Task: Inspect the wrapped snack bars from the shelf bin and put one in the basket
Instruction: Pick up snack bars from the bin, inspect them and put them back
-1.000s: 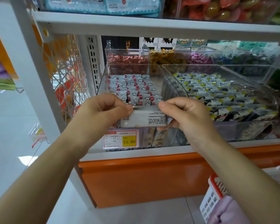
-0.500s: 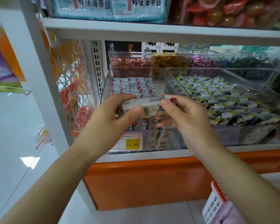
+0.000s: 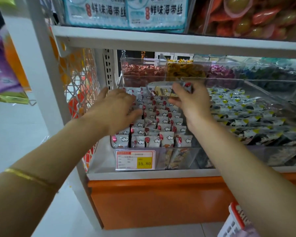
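Note:
My right hand (image 3: pixel 191 103) pinches one wrapped snack bar (image 3: pixel 162 90) by its right end and holds it level above the clear shelf bin (image 3: pixel 181 156). Rows of the same white bars with red spots (image 3: pixel 161 127) fill that bin. My left hand (image 3: pixel 117 110) reaches into the bin's left side with fingers spread, resting over the bars and holding nothing. The white basket with a red rim (image 3: pixel 235 219) shows only as a corner at the bottom right.
A yellow price tag (image 3: pixel 135 159) sits on the bin's front. A neighbouring clear bin of dark wrapped snacks (image 3: pixel 246 113) lies to the right. Small bins of sweets (image 3: pixel 143 69) stand behind. A shelf board (image 3: pixel 161 42) hangs low above. White wire mesh (image 3: pixel 80 86) closes the left side.
My left hand has let go of the bar and moved down into the bin. My right hand alone has carried the bar up and farther over the bin.

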### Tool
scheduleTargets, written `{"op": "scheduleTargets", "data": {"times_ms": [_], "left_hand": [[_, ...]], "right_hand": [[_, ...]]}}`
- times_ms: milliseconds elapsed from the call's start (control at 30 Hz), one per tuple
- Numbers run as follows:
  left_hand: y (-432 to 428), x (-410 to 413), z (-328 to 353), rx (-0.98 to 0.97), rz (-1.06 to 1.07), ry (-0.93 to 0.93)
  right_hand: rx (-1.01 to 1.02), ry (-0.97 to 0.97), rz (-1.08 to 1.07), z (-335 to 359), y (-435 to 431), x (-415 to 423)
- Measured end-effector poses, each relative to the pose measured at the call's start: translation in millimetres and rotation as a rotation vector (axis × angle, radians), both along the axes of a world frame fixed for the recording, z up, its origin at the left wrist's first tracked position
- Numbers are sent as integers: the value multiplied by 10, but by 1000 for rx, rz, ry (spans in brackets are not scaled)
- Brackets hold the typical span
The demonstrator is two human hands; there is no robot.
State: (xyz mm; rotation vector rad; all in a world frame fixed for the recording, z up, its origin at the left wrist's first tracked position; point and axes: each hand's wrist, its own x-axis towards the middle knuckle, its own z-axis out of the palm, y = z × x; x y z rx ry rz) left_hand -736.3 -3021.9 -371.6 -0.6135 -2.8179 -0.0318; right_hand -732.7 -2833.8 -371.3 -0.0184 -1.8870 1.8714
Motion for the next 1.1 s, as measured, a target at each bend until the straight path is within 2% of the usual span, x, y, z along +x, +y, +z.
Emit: {"op": "scheduleTargets", "data": {"times_ms": [133, 200, 300, 500, 733, 833, 967, 1100], "left_hand": [[112, -371, 71, -250, 75, -155], [170, -512, 121, -318, 125, -280], [258, -643, 152, -398, 198, -363], [270, -682, 90, -455, 207, -381], [241, -550, 116, -297, 162, -422], [202, -394, 99, -275, 142, -378], [198, -267, 55, -283, 127, -289], [200, -214, 71, -329, 120, -269]], "right_hand": [[21, 17, -71, -78, -12, -23], [-34, 1, -80, -74, 1, -39], [-62, -19, -76, -70, 2, -46], [-68, -14, -44, -86, 21, -51], [-46, 4, -37, -118, 0, -55], [-29, 17, -34, -90, -27, -86], [144, 108, 3, 58, -196, -299], [488, 118, 74, 211, -459, -615]]}}
